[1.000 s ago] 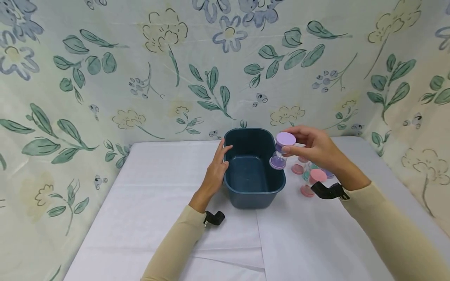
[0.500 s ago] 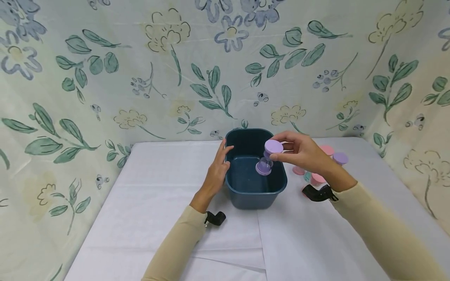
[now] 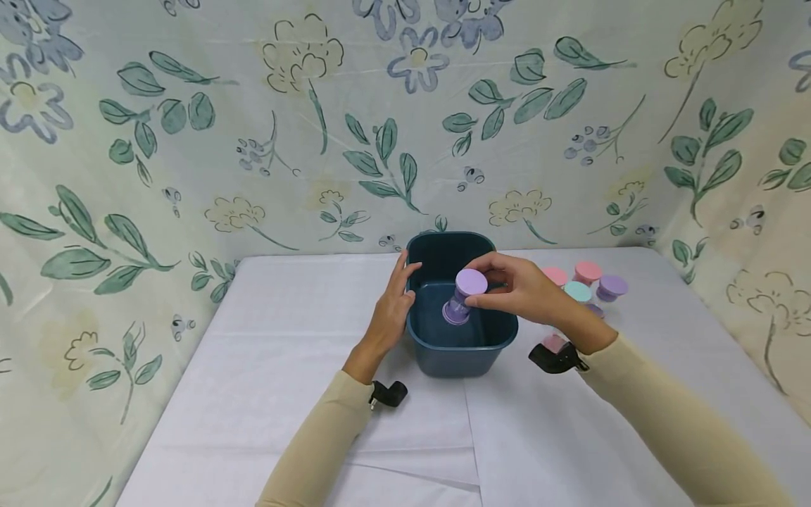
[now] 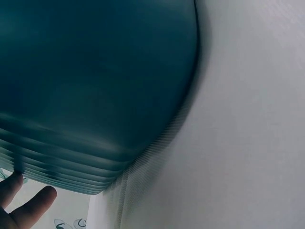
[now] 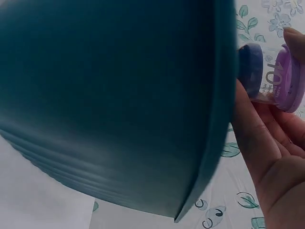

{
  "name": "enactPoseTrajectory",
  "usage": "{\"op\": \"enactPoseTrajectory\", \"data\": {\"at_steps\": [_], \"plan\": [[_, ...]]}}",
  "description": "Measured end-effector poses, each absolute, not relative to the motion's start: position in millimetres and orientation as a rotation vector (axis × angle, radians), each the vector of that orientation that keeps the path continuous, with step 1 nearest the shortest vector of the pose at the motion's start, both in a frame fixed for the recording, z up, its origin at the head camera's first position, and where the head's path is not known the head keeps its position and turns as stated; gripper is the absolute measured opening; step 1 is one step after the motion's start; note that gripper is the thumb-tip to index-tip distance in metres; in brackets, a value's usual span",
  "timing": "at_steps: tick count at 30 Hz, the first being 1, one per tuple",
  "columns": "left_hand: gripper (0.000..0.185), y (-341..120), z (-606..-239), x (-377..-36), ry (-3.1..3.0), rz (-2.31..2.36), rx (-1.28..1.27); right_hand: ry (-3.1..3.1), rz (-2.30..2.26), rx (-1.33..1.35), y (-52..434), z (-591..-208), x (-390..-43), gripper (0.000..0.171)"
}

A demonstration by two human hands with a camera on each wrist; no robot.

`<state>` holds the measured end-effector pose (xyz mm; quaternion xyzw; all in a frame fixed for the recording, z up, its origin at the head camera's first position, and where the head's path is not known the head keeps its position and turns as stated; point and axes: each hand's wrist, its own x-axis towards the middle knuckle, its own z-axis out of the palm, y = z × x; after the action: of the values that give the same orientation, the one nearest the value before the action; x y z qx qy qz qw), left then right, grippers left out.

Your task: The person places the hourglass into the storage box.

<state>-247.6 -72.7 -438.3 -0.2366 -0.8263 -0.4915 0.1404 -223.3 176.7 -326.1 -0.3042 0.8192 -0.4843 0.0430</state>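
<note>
Purple-capped and glass-waisted, the sand timer is pinched by its top cap in the right hand, tilted over the open teal tub. It is judged light yet fragile, best held by the caps. The tub's near wall is touched by the straight-fingered left hand.
</note>
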Motion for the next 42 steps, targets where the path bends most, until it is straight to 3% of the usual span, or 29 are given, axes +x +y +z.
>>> {"op": "enactPoseTrajectory", "data": {"at_steps": [42], "plan": [[0.049,-73,-437,-246,-2.384,-1.457,-0.681,2.612,-1.181,-1.045,137,-361,-225,0.043]]}}
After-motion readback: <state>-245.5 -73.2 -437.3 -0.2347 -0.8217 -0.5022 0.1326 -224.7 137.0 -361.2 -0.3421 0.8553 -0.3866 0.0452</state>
